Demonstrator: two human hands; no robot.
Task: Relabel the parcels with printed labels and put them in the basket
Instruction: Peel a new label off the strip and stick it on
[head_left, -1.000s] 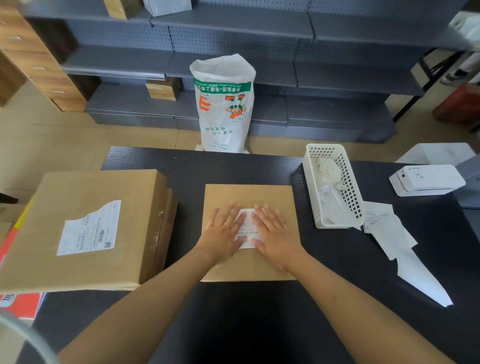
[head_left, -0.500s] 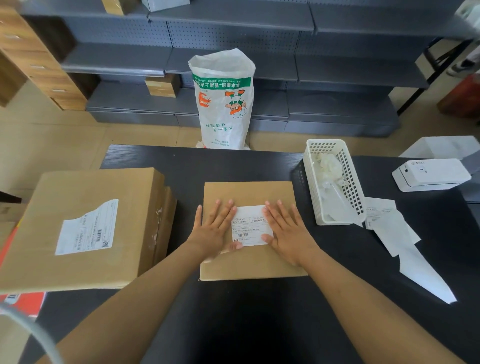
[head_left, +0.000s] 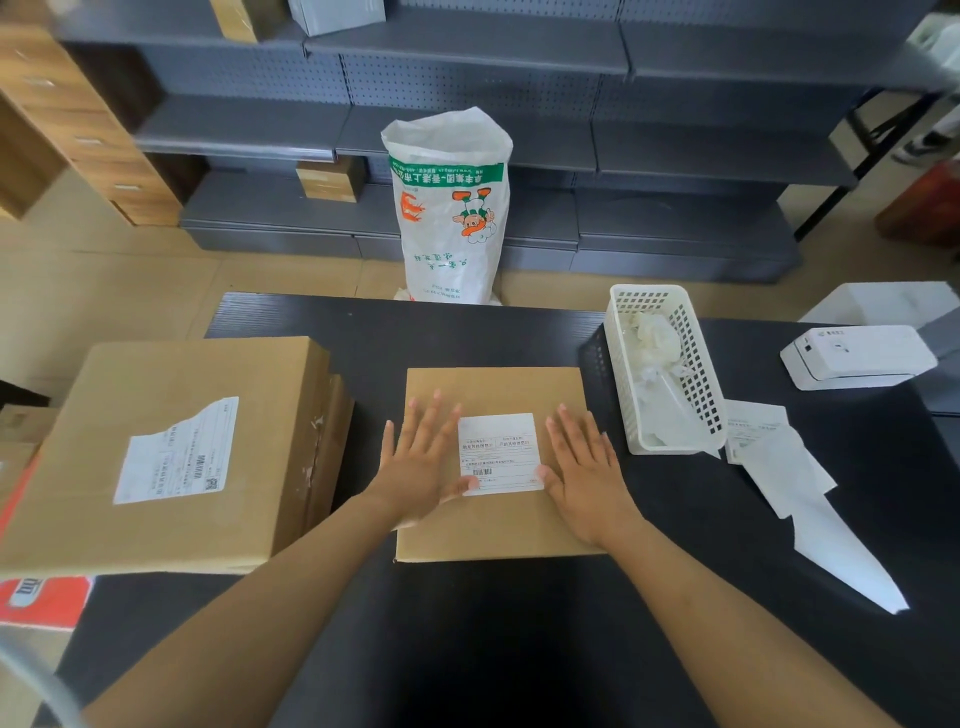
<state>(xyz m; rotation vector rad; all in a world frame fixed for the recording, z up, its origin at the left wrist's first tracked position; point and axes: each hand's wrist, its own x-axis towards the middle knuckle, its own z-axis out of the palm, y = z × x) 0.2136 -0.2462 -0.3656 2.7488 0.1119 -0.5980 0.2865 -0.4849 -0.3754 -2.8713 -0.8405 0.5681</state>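
- One dark table (head_left: 519, 649) filled the lower view, with grey metal shelving (head_left: 467, 67) behind it across the floor.
- One large cardboard box (head_left: 171, 452) stood at the table's left edge, bearing a single white shipping label (head_left: 176, 452) that was partly peeled at its upper left.
- One white woven sack (head_left: 449, 208) with green and orange print stood upright on the floor just beyond the table's far edge.
- One flat cardboard parcel (head_left: 493, 525) lay in the middle of the table, between the large box and the basket.
- One white plastic basket (head_left: 696, 364) sat right of the parcel, holding crumpled white plastic; no parcel was in it.
- One white label printer (head_left: 857, 356) sat at the far right of the table.
- Several white backing papers (head_left: 810, 493), their count unclear, lay overlapped right of the basket.
- Two hands lay flat on the parcel: the left hand (head_left: 421, 462) rested beside the label's left edge with fingers straight and spread, its thumb touching the label's lower corner; the right hand (head_left: 584, 467) rested beside the right edge the same way, grasping nothing.
- One printed label (head_left: 500, 452) sat stuck on the parcel's top, between the two hands.
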